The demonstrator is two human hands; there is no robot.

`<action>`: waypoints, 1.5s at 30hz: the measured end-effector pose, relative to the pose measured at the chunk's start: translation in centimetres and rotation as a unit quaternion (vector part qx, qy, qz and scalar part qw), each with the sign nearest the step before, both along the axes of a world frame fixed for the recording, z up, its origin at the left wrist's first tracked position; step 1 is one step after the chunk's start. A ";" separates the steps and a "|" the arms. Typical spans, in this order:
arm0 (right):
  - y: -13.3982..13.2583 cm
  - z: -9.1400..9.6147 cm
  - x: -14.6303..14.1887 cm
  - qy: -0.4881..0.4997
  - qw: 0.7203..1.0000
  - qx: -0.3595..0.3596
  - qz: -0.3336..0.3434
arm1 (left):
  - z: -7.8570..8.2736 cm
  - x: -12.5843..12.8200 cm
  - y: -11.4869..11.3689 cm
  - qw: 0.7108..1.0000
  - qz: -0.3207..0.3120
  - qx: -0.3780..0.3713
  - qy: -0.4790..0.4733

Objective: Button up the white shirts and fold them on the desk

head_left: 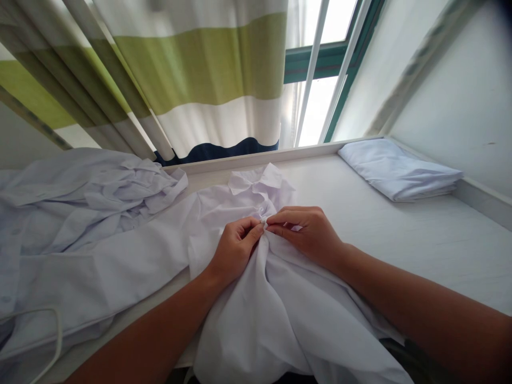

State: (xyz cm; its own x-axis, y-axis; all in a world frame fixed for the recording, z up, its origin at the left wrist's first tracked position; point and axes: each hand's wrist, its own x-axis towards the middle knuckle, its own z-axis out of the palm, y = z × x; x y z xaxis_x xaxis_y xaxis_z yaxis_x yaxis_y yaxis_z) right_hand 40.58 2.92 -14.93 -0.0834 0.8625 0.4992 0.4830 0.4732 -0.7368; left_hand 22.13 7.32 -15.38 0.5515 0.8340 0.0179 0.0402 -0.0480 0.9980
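Observation:
A white collared shirt (pixel 256 304) lies on the table with its collar toward the window, and its lower part hangs over the near edge. One sleeve stretches out to the left. At the front opening, just below the collar, my left hand (pixel 238 242) pinches the cloth between thumb and fingers. My right hand (pixel 304 229) pinches the same gathered spot from the other side, its fingertips almost touching the left ones. The fingers cover whatever small part, such as a button, sits between them.
A heap of crumpled white shirts (pixel 92 197) lies at the left. A folded white garment (pixel 400 169) rests at the back right of the white table (pixel 432 250). A pale cord (pixel 60 330) curves at the lower left. Behind hang striped curtains (pixel 200 64) beside a barred window (pixel 320 69).

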 end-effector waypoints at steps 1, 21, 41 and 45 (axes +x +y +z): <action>0.0 0.0 0.0 -0.010 1.000 0.006 0.001 | -0.1 0.0 0.0 1.000 0.000 0.000 0.004; 0.0 -0.6 0.4 -0.143 0.989 0.033 0.008 | 0.4 0.5 -0.8 0.987 0.063 0.079 0.122; 0.4 -0.3 -0.3 0.063 0.990 -0.125 -0.028 | 0.4 0.5 -1.0 0.977 0.051 0.140 0.154; 0.5 -0.3 -0.3 0.091 0.977 -0.192 -0.020 | 0.1 0.5 -1.0 0.973 0.049 0.151 0.169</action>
